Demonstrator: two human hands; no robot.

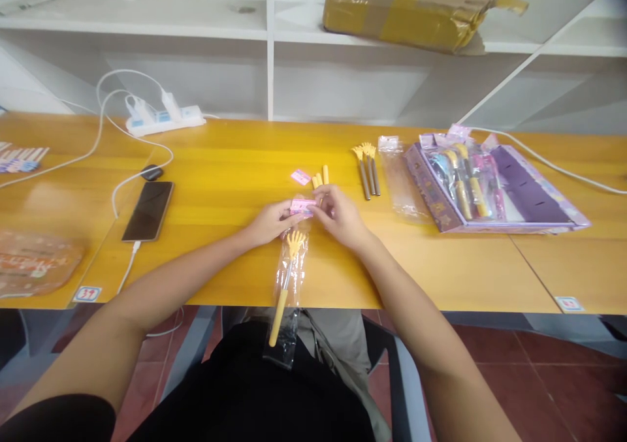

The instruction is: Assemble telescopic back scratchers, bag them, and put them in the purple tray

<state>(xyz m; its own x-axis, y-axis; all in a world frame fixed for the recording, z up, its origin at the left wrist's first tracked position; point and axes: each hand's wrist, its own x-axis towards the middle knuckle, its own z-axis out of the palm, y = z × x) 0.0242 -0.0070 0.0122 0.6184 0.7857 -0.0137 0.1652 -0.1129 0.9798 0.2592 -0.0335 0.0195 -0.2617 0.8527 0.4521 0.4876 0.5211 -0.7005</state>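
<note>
Nearest to the person, the low end of a clear bag [300, 273] hung past the edge of the table [220, 168], and the yellow-handled scratcher [279, 311] inside it lay aslant, hand-shaped head away, grip end out over the black clothing [235, 390]. With so much of it off the wood, I thought a loosened pinch could let it slip to the floor [142, 380]. Above, the left hand [273, 222] and the right hand [343, 219] each pinched the pink card [302, 207] at the bag's top — a narrow hold, where an uneven tug might crease the card or tear the film. Just beyond lay a second card [300, 177] and some short yellow handles [325, 173]; a careless knuckle could set those rolling. Farther right, three dark-shafted scratchers [369, 174] lay near a flat clear packet [399, 181], light enough, I judged, for a forearm to drag. Past them a purple box [526, 184] held wrapped pieces, and on the shelf [294, 36] a taped parcel [404, 11] sat close to the edge — a hard knock might topple it.
</note>
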